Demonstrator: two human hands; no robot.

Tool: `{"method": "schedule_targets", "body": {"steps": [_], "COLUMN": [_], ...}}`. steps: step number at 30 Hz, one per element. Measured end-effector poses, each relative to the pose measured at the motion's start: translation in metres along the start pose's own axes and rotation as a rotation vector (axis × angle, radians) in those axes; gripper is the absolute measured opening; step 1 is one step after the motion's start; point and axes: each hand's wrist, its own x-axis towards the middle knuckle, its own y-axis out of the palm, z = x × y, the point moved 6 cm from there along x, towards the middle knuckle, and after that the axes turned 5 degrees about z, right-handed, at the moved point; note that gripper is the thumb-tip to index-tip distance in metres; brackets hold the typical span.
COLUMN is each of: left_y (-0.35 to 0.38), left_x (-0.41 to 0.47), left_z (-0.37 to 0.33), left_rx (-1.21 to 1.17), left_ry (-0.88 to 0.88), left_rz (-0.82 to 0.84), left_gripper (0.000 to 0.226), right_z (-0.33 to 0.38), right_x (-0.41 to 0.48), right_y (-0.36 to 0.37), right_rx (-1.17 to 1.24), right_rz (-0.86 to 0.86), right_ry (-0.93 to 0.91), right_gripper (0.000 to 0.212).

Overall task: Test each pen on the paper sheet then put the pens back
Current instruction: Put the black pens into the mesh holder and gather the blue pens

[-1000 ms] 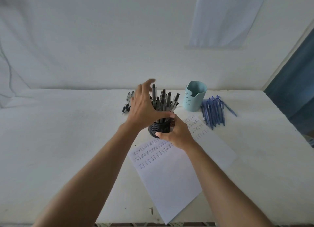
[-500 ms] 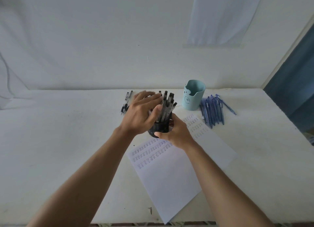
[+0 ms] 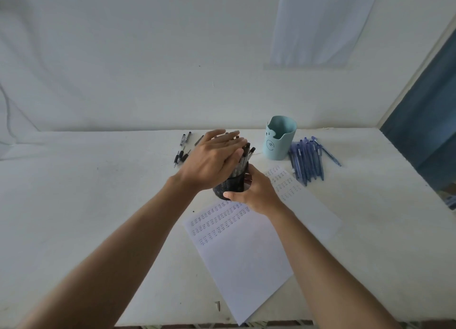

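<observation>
Black mesh forms the cup [image 3: 228, 187] at the middle of the white table [image 3: 86, 205], and it stands on the far end of the sheet [image 3: 241, 252]. A bunch of black pens [image 3: 243, 159] sticks up out of it, leaning to the right. The right hand [image 3: 255, 191] wraps the cup from the right side, thumb across its near wall and fingers curled round the far side, so its grip is closed on the cup. The left hand [image 3: 214, 159] lies flat over the tops of the pens, fingers straight and together, palm pressed on them; it holds nothing.

Rows of small written marks cover the far part of the sheet, both near the cup and to its right; the near part is blank. It lies slantwise, one corner reaching the near table edge.

Far left of the cup, a few loose pens [image 3: 182, 148] lie on the table. To the far right stands a pale blue holder [image 3: 280, 138] with a face on its front; nothing shows above its rim. Just right of it lies a row of blue pens [image 3: 307, 161], side by side. On the wall above hangs a paper [image 3: 320, 22].
</observation>
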Motion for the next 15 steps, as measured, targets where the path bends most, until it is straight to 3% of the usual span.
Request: {"method": "schedule_targets", "body": {"steps": [2,5,8,11,13,15], "left_y": [0.0,-0.008,-0.011,0.001,0.005,0.002], "left_x": [0.0,0.003,-0.001,-0.003,0.0,0.003], "left_z": [-0.001,0.004,0.021,0.027,0.027,0.031], "left_rx": [-0.015,-0.241,-0.358,-0.415,-0.402,-0.341], "left_ry": [-0.002,-0.071,-0.28,-0.419,-0.459,-0.535], "left_rz": [0.034,0.028,-0.021,0.222,0.378,0.372], "left_gripper": [0.039,0.042,0.081,0.117,0.107,0.089], "right_z": [-0.001,-0.002,-0.001,-0.001,-0.001,0.0], "right_x": [0.0,0.0,0.0,0.0,0.001,0.002], "right_y": [0.0,0.001,0.001,0.0,-0.001,-0.001], "right_rx": [-0.003,-0.017,-0.023,-0.016,-0.019,-0.024], "right_rz": [0.004,0.006,0.012,0.01,0.006,-0.001], "right_ry": [0.007,0.003,0.009,0.027,0.032,0.034], "right_gripper": [0.064,0.066,0.069,0.069,0.07,0.071]}}
